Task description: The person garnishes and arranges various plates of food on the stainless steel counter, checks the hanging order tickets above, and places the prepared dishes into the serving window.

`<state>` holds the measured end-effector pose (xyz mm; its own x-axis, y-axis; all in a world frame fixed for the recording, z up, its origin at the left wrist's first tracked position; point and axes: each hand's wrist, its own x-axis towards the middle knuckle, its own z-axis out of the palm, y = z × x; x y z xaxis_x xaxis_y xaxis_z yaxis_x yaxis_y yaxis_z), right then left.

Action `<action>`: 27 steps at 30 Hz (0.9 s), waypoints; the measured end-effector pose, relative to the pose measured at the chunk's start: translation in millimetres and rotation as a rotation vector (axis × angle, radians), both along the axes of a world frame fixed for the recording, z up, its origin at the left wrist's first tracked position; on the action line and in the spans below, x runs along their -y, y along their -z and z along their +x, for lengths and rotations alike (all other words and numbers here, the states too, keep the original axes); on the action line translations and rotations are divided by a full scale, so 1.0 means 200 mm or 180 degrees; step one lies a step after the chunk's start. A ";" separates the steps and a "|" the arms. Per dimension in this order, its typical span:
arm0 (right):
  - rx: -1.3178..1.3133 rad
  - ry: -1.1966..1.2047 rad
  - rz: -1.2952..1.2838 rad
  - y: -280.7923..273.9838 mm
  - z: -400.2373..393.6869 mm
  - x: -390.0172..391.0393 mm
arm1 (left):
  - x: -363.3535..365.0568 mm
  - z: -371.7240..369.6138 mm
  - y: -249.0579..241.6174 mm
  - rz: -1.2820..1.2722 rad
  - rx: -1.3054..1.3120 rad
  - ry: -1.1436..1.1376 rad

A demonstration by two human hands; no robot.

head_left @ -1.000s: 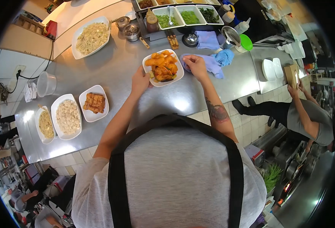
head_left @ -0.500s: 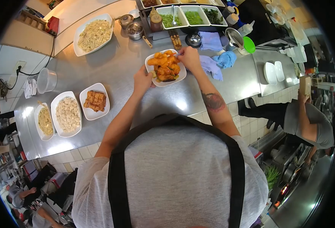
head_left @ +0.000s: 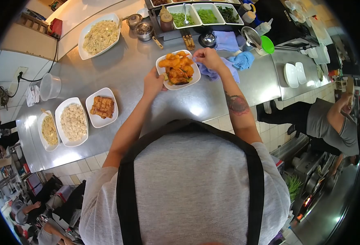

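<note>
A white square bowl holds glossy orange, sauce-coated pieces of food over the steel counter. My left hand grips its left side, with the thumb at the rim. Just off the right rim, my right hand is closed in a pinch. A pale bit shows at its fingertips, too small to name. Behind and below that hand lies a rumpled lilac cloth; whether the fingers touch it cannot be made out.
On the left stand bowls of fried rice, pale rice and browned cut pieces. A larger rice dish sits farther back. Garnish trays, a sauce bottle and a blue cloth lie ahead. A co-worker stands at right.
My right hand has drawn back slightly to the right from the bowl's rim. My left hand still holds the bowl. The co-worker at right has shifted posture.
</note>
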<state>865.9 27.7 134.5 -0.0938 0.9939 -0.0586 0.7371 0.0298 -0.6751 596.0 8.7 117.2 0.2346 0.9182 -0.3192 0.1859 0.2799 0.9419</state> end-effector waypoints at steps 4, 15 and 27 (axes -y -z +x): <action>0.0263 -0.0132 -0.0154 -0.04 0.12 0.04 | -0.02 -0.05 0.05 -0.0114 0.0085 -0.0005; 0.0811 0.1724 0.1169 0.29 -0.02 0.30 | -0.01 -0.57 0.13 -0.0547 -0.0215 -0.0197; -0.0171 -0.0797 0.0453 0.15 0.03 0.63 | -0.06 -0.54 0.09 -0.0459 -0.0433 0.0120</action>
<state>872.6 -97.7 103.8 -0.3365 0.9372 0.0916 0.6582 0.3037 -0.6889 488.0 20.7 99.1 0.2136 0.8521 -0.4778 0.3216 0.4005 0.8580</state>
